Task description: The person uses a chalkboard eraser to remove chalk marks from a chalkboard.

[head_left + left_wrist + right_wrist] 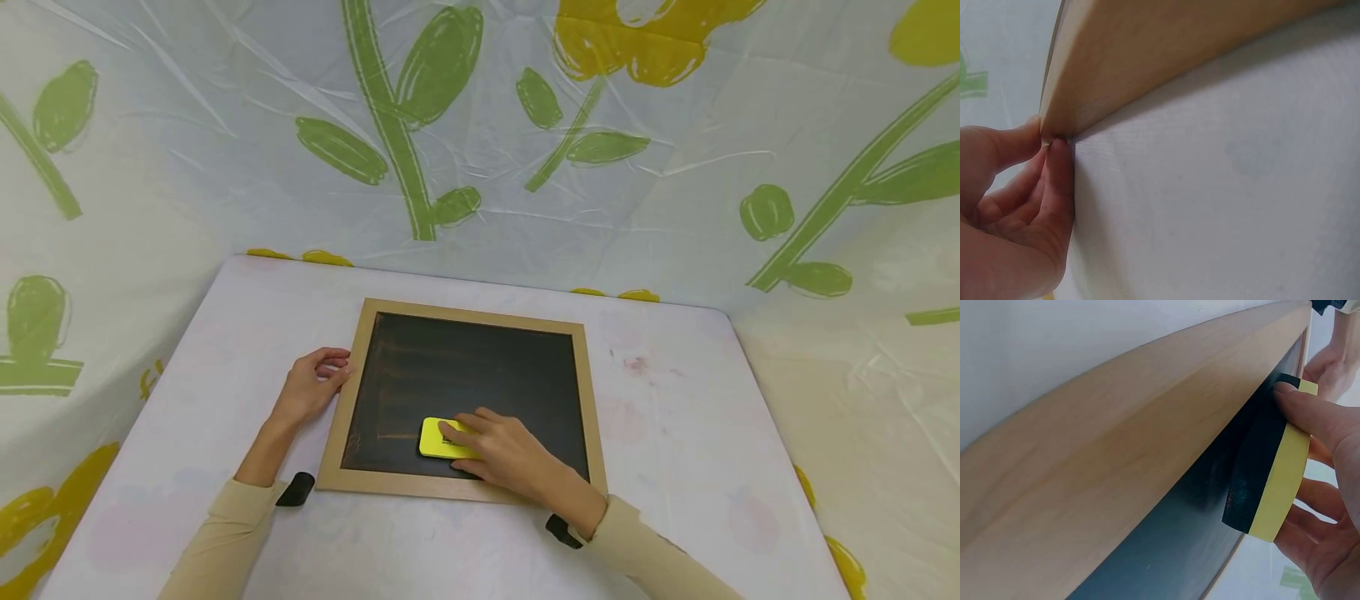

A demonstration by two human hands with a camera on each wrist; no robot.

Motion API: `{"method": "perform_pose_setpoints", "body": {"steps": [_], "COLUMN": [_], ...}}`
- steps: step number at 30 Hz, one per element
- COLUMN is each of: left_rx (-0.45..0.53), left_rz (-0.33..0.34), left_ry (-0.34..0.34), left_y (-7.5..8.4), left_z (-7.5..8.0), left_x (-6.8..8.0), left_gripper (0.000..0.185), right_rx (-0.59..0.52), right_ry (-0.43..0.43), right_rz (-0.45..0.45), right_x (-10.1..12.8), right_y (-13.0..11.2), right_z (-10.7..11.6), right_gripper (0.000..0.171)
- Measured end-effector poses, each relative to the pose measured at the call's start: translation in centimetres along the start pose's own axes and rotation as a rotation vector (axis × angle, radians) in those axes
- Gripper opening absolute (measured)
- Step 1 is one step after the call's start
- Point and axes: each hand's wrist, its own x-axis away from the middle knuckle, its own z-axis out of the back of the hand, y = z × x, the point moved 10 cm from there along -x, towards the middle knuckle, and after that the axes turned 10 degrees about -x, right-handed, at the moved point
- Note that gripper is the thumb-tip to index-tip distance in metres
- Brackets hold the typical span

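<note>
A square chalkboard (pixel 480 375) in a light wooden frame (pixel 341 417) lies flat on the white table (pixel 675 433). My right hand (pixel 480 446) grips a yellow eraser (pixel 435 437) with a dark felt underside and presses it on the board's lower middle. In the right wrist view, my fingers (pixel 1310 409) and thumb wrap round the eraser (pixel 1272 481) beside the frame (pixel 1116 437). My left hand (pixel 330 375) is at the frame's left edge. There its thumb (pixel 1019 140) and a fingertip pinch the frame's edge (pixel 1147 56).
Plastic sheeting printed with green leaves and yellow flowers (pixel 420 117) walls in the table at the back and on both sides. The board shows faint smeared chalk streaks (pixel 405 367). Bare white tabletop (pixel 1222 187) surrounds the board.
</note>
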Motion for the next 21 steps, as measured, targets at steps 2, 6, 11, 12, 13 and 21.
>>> {"method": "perform_pose_setpoints", "body": {"steps": [2, 6, 11, 12, 13, 21], "left_rx": [0.0, -0.004, -0.01, -0.012, -0.012, -0.031], "left_rz": [-0.001, 0.003, 0.017, 0.02, 0.024, 0.061], "left_ry": [0.003, 0.005, -0.004, -0.006, -0.009, -0.024], "left_y": [-0.1, -0.2, -0.5, -0.6, -0.6, -0.9], "left_z": [0.1, 0.1, -0.2, -0.3, -0.3, -0.5], "left_x": [0.0, -0.1, -0.2, -0.2, -0.3, -0.2], "left_gripper": [0.035, 0.035, 0.035, 0.035, 0.035, 0.037], "right_rx": [0.001, 0.0, 0.012, 0.013, 0.015, 0.012], "right_ry": [-0.008, -0.024, -0.03, -0.029, -0.029, -0.032], "right_rz": [0.004, 0.012, 0.041, 0.046, 0.05, 0.076], "right_x": [-0.4, -1.3, -2.5, -2.7, -2.9, -4.6], "right_y": [-0.2, -0.7, -1.4, -1.5, -1.6, -2.7], "right_z": [-0.2, -0.5, -1.0, -1.1, -1.2, -2.0], "right_gripper": [0.051, 0.052, 0.051, 0.051, 0.051, 0.05]}}
